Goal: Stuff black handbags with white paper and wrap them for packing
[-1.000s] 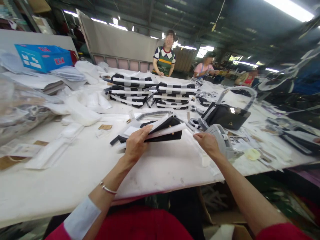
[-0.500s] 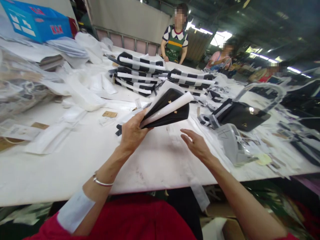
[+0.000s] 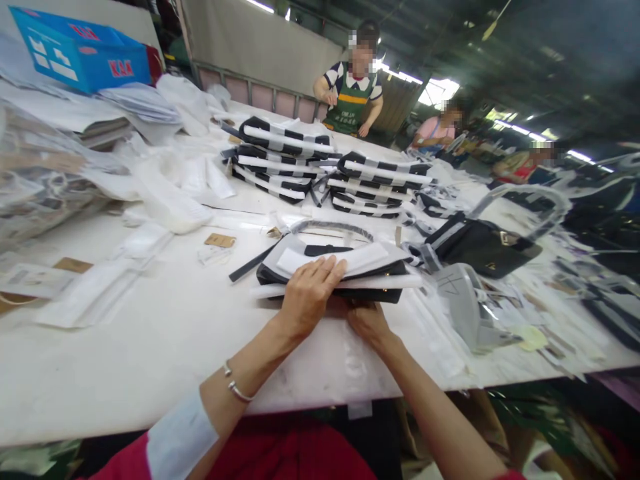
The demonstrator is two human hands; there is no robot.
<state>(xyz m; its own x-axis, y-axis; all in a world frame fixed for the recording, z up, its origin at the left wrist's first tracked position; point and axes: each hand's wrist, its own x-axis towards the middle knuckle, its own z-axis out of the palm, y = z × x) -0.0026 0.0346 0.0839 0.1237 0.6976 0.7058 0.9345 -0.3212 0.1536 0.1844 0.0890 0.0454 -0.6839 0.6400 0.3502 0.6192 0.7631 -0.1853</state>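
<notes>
A black handbag [image 3: 383, 295] lies on its side before me, with a white sheet [image 3: 367, 257] over it and a white padding strip along its near edge. Its wrapped handle [image 3: 345, 227] arches at the far side, and a dark strap [image 3: 257, 259] sticks out to the left. My left hand [image 3: 311, 297] grips the near edge from above, fingers pressed together on the white sheet. Under that same edge, my right hand [image 3: 370, 323] holds the bag with curled fingers, their tips hidden beneath it.
Stacks of strip-wrapped black bags [image 3: 285, 143] stand behind. To the right are another black handbag [image 3: 480, 243] and a grey curved piece [image 3: 463, 307]. A brown tag [image 3: 220, 240], white wrapping [image 3: 165, 193] and a blue box [image 3: 95, 57] lie left. Co-workers [image 3: 353, 100] stand beyond the table.
The handbag has come down from a raised, tilted position onto the table and turned, so its handle and white sheet show. My right hand has moved left from free air to the bag's near edge.
</notes>
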